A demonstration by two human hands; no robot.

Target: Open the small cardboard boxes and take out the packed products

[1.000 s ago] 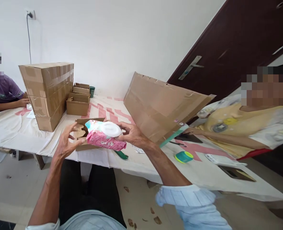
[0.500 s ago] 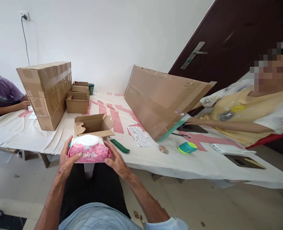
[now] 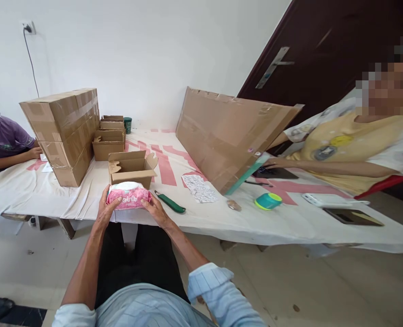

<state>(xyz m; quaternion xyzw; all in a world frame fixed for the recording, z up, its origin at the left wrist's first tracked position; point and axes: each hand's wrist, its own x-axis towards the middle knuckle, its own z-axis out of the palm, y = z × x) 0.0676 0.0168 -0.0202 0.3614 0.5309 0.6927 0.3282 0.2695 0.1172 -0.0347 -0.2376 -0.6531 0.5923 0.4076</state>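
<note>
Left hand [image 3: 105,210] and right hand [image 3: 156,210] have a pink pack [image 3: 129,198] gripped between them, one at each end, right in front of an open cardboard box [image 3: 145,179]. Green tool [image 3: 171,202] is just lying there near the right hand.

Two hands [image 3: 157,211] grip one pack [image 3: 129,201]; one open box [image 3: 138,176] just beyond, one green tool [image 3: 170,202] to the right.

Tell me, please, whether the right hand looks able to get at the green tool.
Probably yes: the green tool lies close beside the right hand with nothing seen between them, though that hand, like the left hand, holds the pink pack.
</note>
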